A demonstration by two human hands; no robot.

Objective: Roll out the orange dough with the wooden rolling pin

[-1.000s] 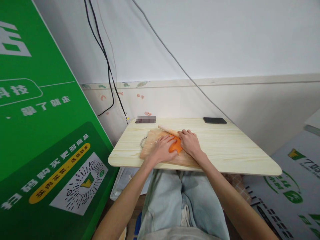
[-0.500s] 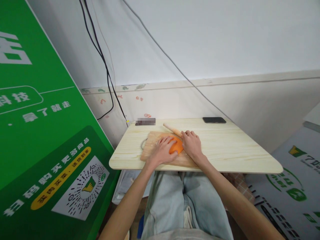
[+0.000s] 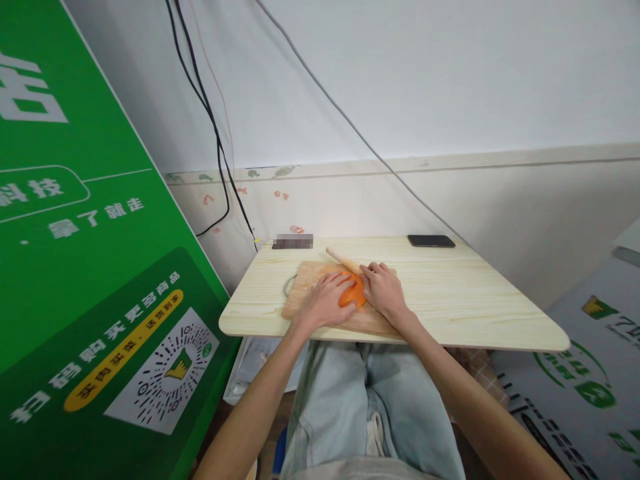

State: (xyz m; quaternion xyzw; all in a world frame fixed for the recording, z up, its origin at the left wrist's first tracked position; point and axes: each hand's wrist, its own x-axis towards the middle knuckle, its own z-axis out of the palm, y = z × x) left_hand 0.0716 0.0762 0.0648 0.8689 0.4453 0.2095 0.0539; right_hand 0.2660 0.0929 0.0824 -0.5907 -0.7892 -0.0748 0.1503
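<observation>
A flat, round orange piece of dough-like material point(image 3: 354, 292) lies on a wooden cutting board point(image 3: 305, 277) with a metal ring handle at its left. My left hand point(image 3: 330, 300) rests over the left side of the orange piece, fingers spread, thumb at its near edge. A light wooden rolling pin point(image 3: 343, 260) slants across the board's far edge, its far end sticking out over the table. My right hand point(image 3: 384, 288) is closed round its nearer part, at the right edge of the orange piece. The pin's near end is hidden under this hand.
The pale wooden table point(image 3: 475, 300) stands against the wall. A black phone point(image 3: 431, 241) lies at its back right, a dark, blurred-out object point(image 3: 293, 241) at its back left. A green sign panel point(image 3: 150, 220) rises on the left; cables point(image 3: 215, 133) hang down the wall.
My right hand and the rolling pin have shifted very slightly leftward against the orange piece. My left hand stays in place on it. The view has moved a little.
</observation>
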